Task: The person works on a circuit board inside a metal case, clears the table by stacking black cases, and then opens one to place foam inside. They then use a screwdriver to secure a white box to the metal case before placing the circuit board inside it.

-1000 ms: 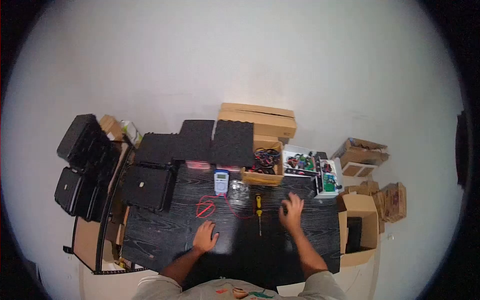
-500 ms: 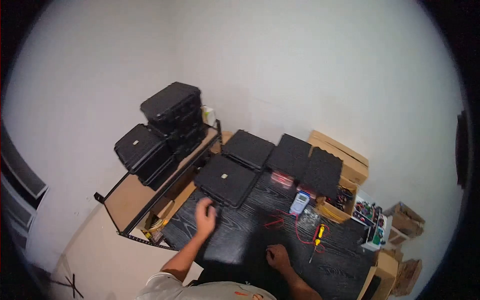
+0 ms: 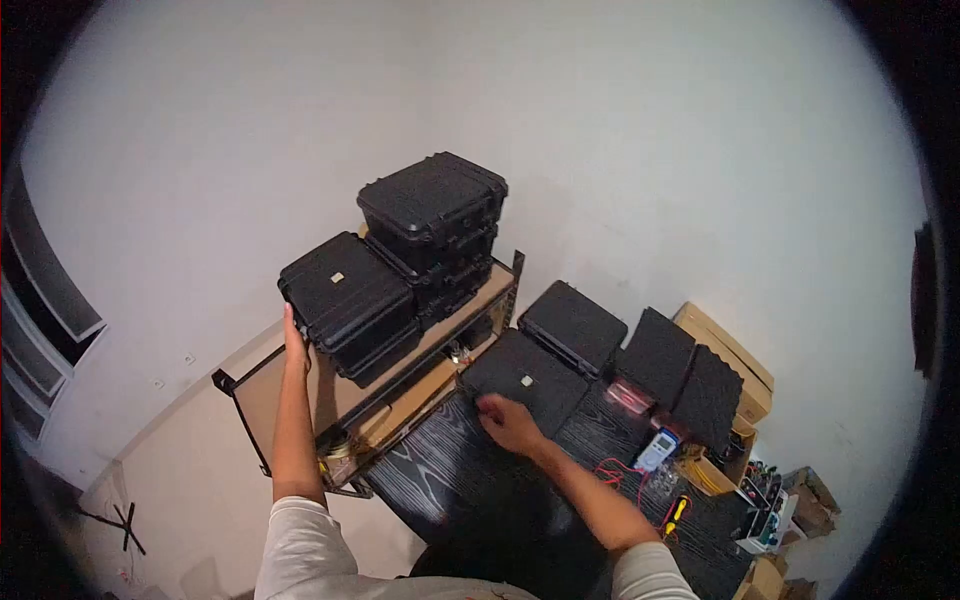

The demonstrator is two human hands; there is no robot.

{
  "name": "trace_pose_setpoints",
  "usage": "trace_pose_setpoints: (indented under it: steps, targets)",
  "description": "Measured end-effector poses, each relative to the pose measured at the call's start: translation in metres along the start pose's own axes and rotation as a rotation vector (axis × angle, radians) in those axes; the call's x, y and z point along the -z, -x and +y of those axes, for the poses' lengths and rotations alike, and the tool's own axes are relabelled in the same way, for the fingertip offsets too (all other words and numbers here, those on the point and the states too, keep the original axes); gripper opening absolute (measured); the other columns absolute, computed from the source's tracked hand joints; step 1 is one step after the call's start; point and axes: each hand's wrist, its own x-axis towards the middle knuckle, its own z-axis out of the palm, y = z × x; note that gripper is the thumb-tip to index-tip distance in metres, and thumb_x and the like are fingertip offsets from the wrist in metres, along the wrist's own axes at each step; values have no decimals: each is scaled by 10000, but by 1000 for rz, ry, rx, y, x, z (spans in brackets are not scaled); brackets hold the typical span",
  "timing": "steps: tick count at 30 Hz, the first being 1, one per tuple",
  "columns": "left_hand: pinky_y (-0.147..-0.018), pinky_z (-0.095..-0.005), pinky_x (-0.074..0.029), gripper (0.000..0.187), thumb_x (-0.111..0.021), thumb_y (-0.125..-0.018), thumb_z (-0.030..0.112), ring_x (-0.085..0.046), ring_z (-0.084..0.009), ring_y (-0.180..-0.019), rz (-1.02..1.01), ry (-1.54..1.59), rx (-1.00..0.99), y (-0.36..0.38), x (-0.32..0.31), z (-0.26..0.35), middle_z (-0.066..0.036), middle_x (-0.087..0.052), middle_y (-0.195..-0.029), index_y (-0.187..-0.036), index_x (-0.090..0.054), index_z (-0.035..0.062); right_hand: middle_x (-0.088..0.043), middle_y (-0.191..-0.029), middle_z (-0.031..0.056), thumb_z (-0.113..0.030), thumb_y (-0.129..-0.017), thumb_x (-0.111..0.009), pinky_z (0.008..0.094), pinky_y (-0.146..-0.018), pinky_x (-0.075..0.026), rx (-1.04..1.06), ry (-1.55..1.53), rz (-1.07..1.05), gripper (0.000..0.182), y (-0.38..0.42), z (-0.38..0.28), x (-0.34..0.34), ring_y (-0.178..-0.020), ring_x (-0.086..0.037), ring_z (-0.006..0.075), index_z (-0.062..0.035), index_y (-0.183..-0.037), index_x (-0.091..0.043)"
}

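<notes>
Sleeves of pale cloth (image 3: 308, 545) cover the person's upper arms nearest the camera, with both forearms bare. On the dark wood-grained table (image 3: 425, 470), a yellow-handled screwdriver (image 3: 676, 516) lies toward the right. The right hand (image 3: 512, 425) is over the table's left part, its fingers loosely bent, at the near edge of a black table case (image 3: 548, 400) with a small pale label; whether it touches that case or grips anything cannot be told. Past the screwdriver are red leads (image 3: 610, 468) and a blue-and-white multimeter (image 3: 657, 450).

Farther left, the left hand (image 3: 293, 342) is raised against the outer left side of a labelled black case (image 3: 345, 290), which is on a shelf unit (image 3: 262, 405) with a brown board. One finger points upward along the case's side; the others are mostly hidden, so how firmly they hold cannot be told. Behind the table case sits another closed case (image 3: 572, 325). Beyond the labelled one, the shelf carries a taller black stack (image 3: 435, 205), close to the pale wall (image 3: 600, 150).
</notes>
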Motion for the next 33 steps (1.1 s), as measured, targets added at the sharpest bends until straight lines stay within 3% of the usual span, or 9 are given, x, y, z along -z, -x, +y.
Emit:
trace_pose_setpoints:
  steps: [3, 5, 10, 13, 18, 21, 22, 26, 33]
  targets:
    - [-1252, -469, -238, 1002, -494, -949, 784, -372, -314, -1511, -81, -84, -33, -44, 8, 3, -163, -384, -1655, -1644, -299, 90, -652, -1372, 185, -144, -1015, -649, 337, -953, -546, 157, -122, 23, 576, -114, 18, -46, -1141, -708, 236, -18, -1530, -424]
    - [-1229, -484, -285, 957, -519, -946, 769, -399, -327, -1486, -68, -56, -10, -68, 10, 9, -178, -437, -1610, -1597, -370, 83, -415, -1609, 244, -189, -1001, -683, 386, -1037, -507, -116, -516, -59, 816, -164, -22, -65, -1324, -602, 310, -56, -1656, -215]
    - [-1144, -505, -413, 896, -617, -928, 710, -492, -336, -1401, -164, -93, 101, -84, 13, 34, -186, -516, -1526, -1545, -438, 86, -92, -1723, 257, -271, -911, -796, 443, -1224, -328, -314, -693, -32, 1198, -217, -80, -99, -1551, -269, 403, -29, -1659, 108]
    - [-1084, -475, -473, 837, -676, -925, 636, -572, -323, -1301, -231, -95, 30, -92, 17, 33, -165, -572, -1454, -1521, -463, 88, 52, -1741, 229, -253, -890, -797, 459, -1199, -358, -352, -752, -6, 1238, -221, -88, -104, -1579, -161, 438, -92, -1665, 155]
    - [-1040, -412, -501, 755, -688, -946, 549, -613, -287, -1218, -155, -50, -74, -81, 14, 39, -151, -613, -1373, -1461, -501, 28, -6, -1736, 234, -230, -872, -786, 490, -1130, -436, -406, -933, 3, 1231, -206, -90, -98, -1564, -178, 472, -174, -1682, 139]
    - [-1066, -388, -473, 665, -656, -999, 455, -591, -259, -1228, -216, -6, -195, -62, 24, 44, -148, -606, -1363, -1472, -491, 18, -281, -1631, 192, -219, -940, -732, 442, -1063, -484, -289, -847, 48, 1184, -181, -89, -93, -1441, -418, 306, -215, -1664, 205]
    - [-1090, -380, -448, 653, -655, -1008, 433, -576, -255, -1247, -183, -41, -242, -43, 24, 48, -150, -601, -1373, -1475, -486, 9, -264, -1650, 129, -161, -960, -701, 395, -1079, -476, -261, -882, 38, 1148, -167, -89, -89, -1450, -409, 270, -195, -1664, 206]
    - [-1146, -371, -381, 641, -672, -1018, 369, -527, -246, -1308, -99, -222, -419, 62, 18, 59, -159, -581, -1409, -1478, -469, -28, -136, -1720, 147, -39, -991, -638, 432, -1219, -329, 31, -1052, -20, 1074, -89, -77, -84, -1555, -248, 271, -148, -1661, 196]
    - [-1129, -384, -406, 570, -700, -1009, 255, -579, -268, -1250, -80, -537, -252, 193, 36, -12, -181, -626, -1347, -1434, -495, -63, -62, -1727, 207, -306, -956, -793, 454, -1258, -280, -260, -912, 96, 1226, 65, -49, -90, -1557, -227, 331, -57, -1644, 190]
